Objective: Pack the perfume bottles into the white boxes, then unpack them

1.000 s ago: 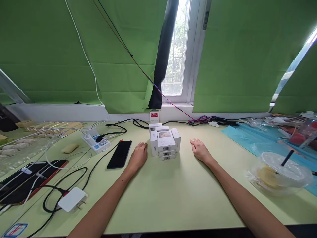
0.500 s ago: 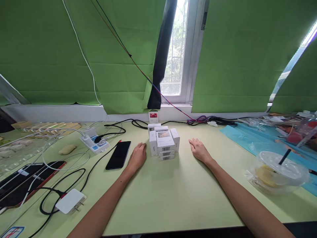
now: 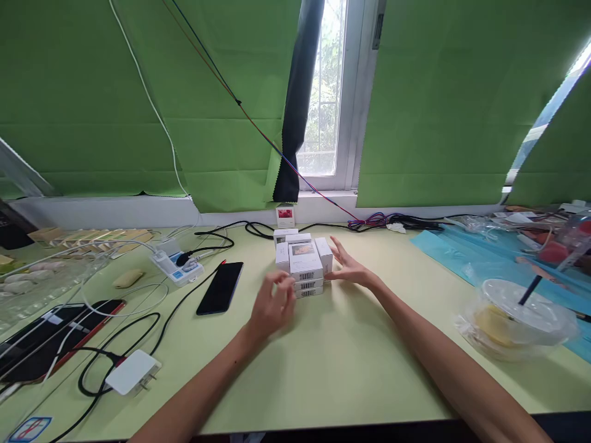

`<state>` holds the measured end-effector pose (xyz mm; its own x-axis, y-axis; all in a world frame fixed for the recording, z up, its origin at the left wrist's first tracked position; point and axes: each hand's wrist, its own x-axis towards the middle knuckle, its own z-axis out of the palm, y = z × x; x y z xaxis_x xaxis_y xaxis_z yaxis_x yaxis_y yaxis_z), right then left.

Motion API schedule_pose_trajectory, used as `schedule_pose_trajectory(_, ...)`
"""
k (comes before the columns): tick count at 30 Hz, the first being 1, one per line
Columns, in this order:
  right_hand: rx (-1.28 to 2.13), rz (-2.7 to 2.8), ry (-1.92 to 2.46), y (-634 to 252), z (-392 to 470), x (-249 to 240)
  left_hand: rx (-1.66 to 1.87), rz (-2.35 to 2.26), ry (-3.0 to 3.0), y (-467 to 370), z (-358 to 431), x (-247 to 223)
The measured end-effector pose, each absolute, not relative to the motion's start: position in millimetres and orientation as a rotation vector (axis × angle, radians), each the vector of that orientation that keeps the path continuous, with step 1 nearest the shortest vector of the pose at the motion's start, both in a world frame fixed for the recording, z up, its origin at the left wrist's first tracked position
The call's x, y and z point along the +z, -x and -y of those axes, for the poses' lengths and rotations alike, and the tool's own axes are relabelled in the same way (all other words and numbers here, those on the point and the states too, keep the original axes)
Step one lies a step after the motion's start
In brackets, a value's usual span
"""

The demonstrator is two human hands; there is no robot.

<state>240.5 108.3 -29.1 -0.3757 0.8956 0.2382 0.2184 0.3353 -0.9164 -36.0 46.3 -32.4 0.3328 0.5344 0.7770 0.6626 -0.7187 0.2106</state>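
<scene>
Several small white boxes stand in a tight group on the pale green table, some stacked flat with barcodes facing me and others upright at the sides. At the front left corner of the group is my left hand, slightly blurred, its fingers bent and a little apart, holding nothing that I can make out. My right hand is beside the right-hand upright box, thumb and fingers spread around its side. Whether its fingertips touch the box is unclear.
A black phone lies left of my left hand. Farther left are a power strip, cables and a white charger. A lidded cup with a straw stands on the right. One more box is at the wall.
Both hands have left their resting places on the table and moved inward to the boxes. My left hand has lifted and bent its fingers; my right hand has opened wider.
</scene>
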Motion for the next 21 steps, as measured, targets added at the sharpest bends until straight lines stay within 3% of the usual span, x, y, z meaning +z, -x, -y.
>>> schedule_pose_trajectory(5, 1.124, 1.751, 0.951, -239, -118, -28, -0.984, 0.825, 2.801, 16, -33, -36)
schedule_pose_trajectory(11, 0.986, 1.696, 1.059, -253, -84, -37, -0.856, 0.984, 2.876, 7, -38, -32)
schedule_pose_trajectory(17, 0.721, 1.769, 1.097, -267, -27, -43, -0.893, 1.197, 2.908, -2, -27, -19)
schedule_pose_trajectory(21, 0.466, 1.899, 1.066, -262, 3, -37, -1.215, 1.500, 3.050, -23, -12, 10)
